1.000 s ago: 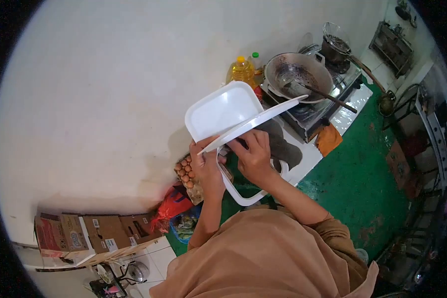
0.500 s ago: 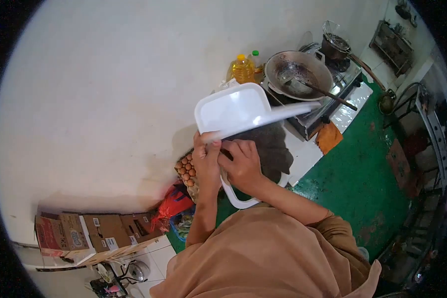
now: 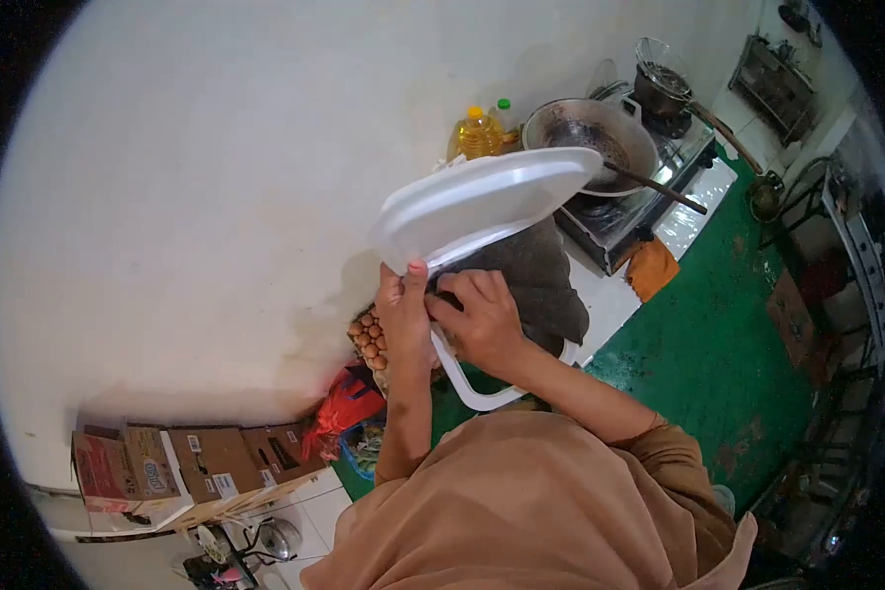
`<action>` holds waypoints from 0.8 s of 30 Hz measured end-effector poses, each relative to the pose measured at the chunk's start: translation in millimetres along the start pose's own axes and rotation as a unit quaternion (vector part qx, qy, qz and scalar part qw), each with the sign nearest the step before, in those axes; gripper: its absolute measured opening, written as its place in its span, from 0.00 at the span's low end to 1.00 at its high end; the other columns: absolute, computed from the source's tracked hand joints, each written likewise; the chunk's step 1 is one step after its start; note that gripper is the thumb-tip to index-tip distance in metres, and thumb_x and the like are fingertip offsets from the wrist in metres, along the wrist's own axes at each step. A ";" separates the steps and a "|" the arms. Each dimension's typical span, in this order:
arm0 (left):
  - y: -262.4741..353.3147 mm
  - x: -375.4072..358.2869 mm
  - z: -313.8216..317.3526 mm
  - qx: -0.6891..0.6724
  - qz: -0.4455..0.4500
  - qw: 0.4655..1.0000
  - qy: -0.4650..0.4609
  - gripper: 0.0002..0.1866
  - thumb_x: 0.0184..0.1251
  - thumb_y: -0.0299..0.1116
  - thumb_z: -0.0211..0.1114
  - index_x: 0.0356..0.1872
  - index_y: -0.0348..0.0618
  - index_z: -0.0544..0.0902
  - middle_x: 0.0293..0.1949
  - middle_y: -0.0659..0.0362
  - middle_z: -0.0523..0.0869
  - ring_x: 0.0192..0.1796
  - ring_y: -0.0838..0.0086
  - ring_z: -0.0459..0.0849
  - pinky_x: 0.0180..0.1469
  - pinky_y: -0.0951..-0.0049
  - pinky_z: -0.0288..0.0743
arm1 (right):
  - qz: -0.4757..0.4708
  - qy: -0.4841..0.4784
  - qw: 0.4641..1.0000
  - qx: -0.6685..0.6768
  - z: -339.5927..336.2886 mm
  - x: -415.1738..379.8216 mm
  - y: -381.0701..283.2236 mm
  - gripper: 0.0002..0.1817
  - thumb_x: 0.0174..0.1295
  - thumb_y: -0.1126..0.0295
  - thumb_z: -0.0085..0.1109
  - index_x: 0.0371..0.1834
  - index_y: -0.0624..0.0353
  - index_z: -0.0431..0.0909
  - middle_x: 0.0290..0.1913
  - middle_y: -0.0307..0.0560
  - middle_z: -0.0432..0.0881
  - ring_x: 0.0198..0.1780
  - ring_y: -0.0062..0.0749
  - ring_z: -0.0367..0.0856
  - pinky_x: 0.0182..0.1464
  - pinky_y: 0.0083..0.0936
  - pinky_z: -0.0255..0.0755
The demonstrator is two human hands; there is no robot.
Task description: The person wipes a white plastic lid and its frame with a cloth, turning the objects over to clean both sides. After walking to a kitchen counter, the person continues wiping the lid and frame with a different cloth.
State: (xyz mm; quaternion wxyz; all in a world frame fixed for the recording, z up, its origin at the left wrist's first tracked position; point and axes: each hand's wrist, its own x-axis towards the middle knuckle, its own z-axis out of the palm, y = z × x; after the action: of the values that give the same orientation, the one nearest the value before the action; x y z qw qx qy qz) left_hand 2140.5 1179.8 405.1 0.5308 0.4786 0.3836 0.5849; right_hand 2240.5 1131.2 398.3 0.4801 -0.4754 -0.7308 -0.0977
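Observation:
A white rounded-corner foam-like tray (image 3: 492,202) is tilted up in front of me, pinched at its near end by my left hand (image 3: 406,310), the thumb over its edge. It looks like more than one layer, but I cannot be sure. Just to the right, my right hand (image 3: 477,313) has its fingers curled together beside the tray's near edge, over dark grey sheet material (image 3: 541,285); what they grip is hidden. A white curved rim (image 3: 477,398) shows below both hands, partly covered by the dark sheet and my right forearm.
A gas stove (image 3: 610,241) holds a large wok (image 3: 551,123) with a long-handled utensil (image 3: 659,187). Beside it stand an oil bottle (image 3: 479,136) and an orange cloth (image 3: 652,271). Brown eggs (image 3: 369,339) sit left of my hands. Cardboard boxes (image 3: 211,457) line the lower wall.
The raised white piece, earlier swung low toward the stove and blurred, now stands higher and covers part of the wok. My hands have stayed in nearly the same place.

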 end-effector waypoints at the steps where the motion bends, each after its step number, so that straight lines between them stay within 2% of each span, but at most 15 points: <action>1: -1.0 1.7 -2.8 -0.005 -0.020 1.000 0.008 0.19 0.70 0.43 0.59 0.47 0.34 0.76 0.39 0.57 0.81 0.43 0.74 0.79 0.42 0.72 0.75 | -0.004 0.003 1.000 0.019 -0.4 -1.9 -1.7 0.14 0.43 0.75 0.59 0.36 0.55 0.81 0.40 0.43 0.75 0.41 0.39 0.72 0.41 0.35 0.64; 2: 0.0 3.3 -6.0 -0.005 -0.020 1.000 0.009 0.19 0.70 0.43 0.59 0.47 0.34 0.76 0.39 0.57 0.81 0.43 0.74 0.79 0.42 0.72 0.75 | -0.004 0.003 1.000 0.019 -0.7 -8.6 -3.5 0.14 0.43 0.75 0.59 0.36 0.55 0.81 0.40 0.43 0.75 0.41 0.39 0.72 0.41 0.35 0.64; 4: 10.1 9.9 -12.5 -0.057 -0.064 0.996 0.038 0.21 0.68 0.41 0.61 0.54 0.37 0.73 0.46 0.57 0.79 0.48 0.74 0.79 0.50 0.71 0.78 | -0.031 -0.070 0.994 0.072 -3.3 -24.2 -5.9 0.13 0.43 0.75 0.58 0.35 0.54 0.81 0.40 0.43 0.75 0.42 0.38 0.73 0.41 0.34 0.66; 5: 15.9 15.9 -16.5 -0.057 -0.064 0.996 0.039 0.21 0.68 0.41 0.61 0.54 0.37 0.73 0.46 0.57 0.79 0.48 0.74 0.79 0.50 0.71 0.78 | -0.032 -0.070 0.994 0.072 -6.1 -28.5 -4.6 0.13 0.43 0.75 0.58 0.35 0.54 0.81 0.40 0.43 0.75 0.42 0.38 0.73 0.41 0.34 0.66; 7: 27.5 22.2 -25.2 -0.059 0.033 0.997 0.040 0.23 0.67 0.43 0.61 0.54 0.36 0.73 0.46 0.56 0.80 0.47 0.69 0.81 0.50 0.65 0.81 | -0.024 -0.046 0.987 0.155 -18.0 -32.1 -3.4 0.10 0.45 0.73 0.57 0.34 0.54 0.80 0.39 0.45 0.75 0.41 0.41 0.74 0.42 0.37 0.68; 8: 31.5 20.3 -26.2 -0.015 0.051 0.998 0.044 0.28 0.68 0.50 0.58 0.50 0.29 0.71 0.47 0.49 0.76 0.49 0.63 0.81 0.52 0.58 0.81 | 0.025 -0.023 0.982 0.186 -25.7 -31.9 0.8 0.13 0.44 0.77 0.57 0.35 0.56 0.81 0.38 0.48 0.75 0.40 0.43 0.75 0.43 0.38 0.70; 10: 30.4 18.6 -31.4 -0.016 0.060 0.996 0.056 0.29 0.67 0.51 0.58 0.50 0.29 0.71 0.48 0.48 0.76 0.50 0.62 0.81 0.53 0.56 0.80 | 0.109 0.050 0.978 0.173 -48.4 -23.9 10.4 0.15 0.42 0.82 0.55 0.36 0.57 0.81 0.39 0.50 0.75 0.41 0.44 0.75 0.45 0.36 0.71; 12: 29.9 16.2 -34.6 -0.021 0.065 0.996 0.060 0.30 0.66 0.52 0.58 0.51 0.29 0.71 0.48 0.48 0.76 0.50 0.62 0.80 0.54 0.54 0.80 | 0.209 0.125 0.960 0.140 -69.2 -7.4 18.1 0.16 0.48 0.87 0.51 0.38 0.61 0.80 0.38 0.51 0.74 0.43 0.41 0.75 0.46 0.30 0.70; 15: 30.6 11.9 -32.8 -0.057 0.038 0.997 0.047 0.31 0.65 0.53 0.60 0.51 0.29 0.71 0.47 0.49 0.77 0.50 0.62 0.81 0.54 0.52 0.79 | 0.236 0.154 0.956 0.086 -74.1 8.8 46.0 0.12 0.53 0.85 0.54 0.40 0.62 0.79 0.38 0.50 0.74 0.43 0.39 0.75 0.47 0.27 0.69; 19: 33.7 7.0 -28.5 -0.065 0.059 0.996 0.024 0.30 0.65 0.52 0.61 0.49 0.29 0.73 0.46 0.49 0.78 0.49 0.62 0.81 0.54 0.52 0.79 | 0.210 0.152 0.963 0.072 -64.6 26.8 53.2 0.14 0.52 0.84 0.55 0.41 0.60 0.80 0.38 0.50 0.74 0.43 0.41 0.74 0.47 0.29 0.69; 21: 29.1 4.9 -29.7 -0.074 0.061 0.995 0.021 0.30 0.65 0.52 0.61 0.48 0.29 0.73 0.45 0.49 0.79 0.50 0.62 0.81 0.53 0.52 0.80 | 0.129 0.099 0.986 0.030 -62.7 37.7 52.1 0.17 0.49 0.84 0.55 0.42 0.58 0.81 0.38 0.50 0.74 0.43 0.44 0.74 0.47 0.33 0.69; 22: 25.2 4.1 -31.5 -0.097 0.059 0.993 0.017 0.26 0.66 0.48 0.61 0.46 0.29 0.75 0.43 0.49 0.80 0.47 0.64 0.82 0.51 0.57 0.81 | 0.102 0.079 0.992 0.012 -58.9 42.0 53.9 0.20 0.44 0.85 0.56 0.42 0.56 0.81 0.38 0.50 0.73 0.43 0.46 0.73 0.46 0.36 0.69; 23: 23.3 2.7 -32.7 -0.119 0.057 0.991 0.012 0.22 0.66 0.43 0.62 0.44 0.29 0.76 0.42 0.49 0.81 0.43 0.65 0.84 0.49 0.61 0.82 | 0.103 0.079 0.991 0.012 -56.1 43.2 53.0 0.20 0.44 0.85 0.56 0.42 0.56 0.81 0.38 0.50 0.73 0.43 0.46 0.73 0.46 0.36 0.69; 24: 24.4 1.1 -33.3 -0.119 0.058 0.991 0.011 0.22 0.66 0.43 0.62 0.44 0.29 0.76 0.42 0.49 0.81 0.43 0.65 0.84 0.49 0.61 0.82 | 0.088 0.053 0.994 -0.026 -53.3 44.5 52.1 0.21 0.43 0.85 0.56 0.42 0.55 0.81 0.38 0.49 0.73 0.42 0.45 0.73 0.46 0.36 0.70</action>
State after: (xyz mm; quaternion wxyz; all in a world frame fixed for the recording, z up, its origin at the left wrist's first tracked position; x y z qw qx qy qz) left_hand 2102.1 1179.4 420.4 0.5443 0.4272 0.2889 0.6617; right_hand 2310.2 1153.5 445.1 0.5122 -0.5445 -0.6568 -0.0989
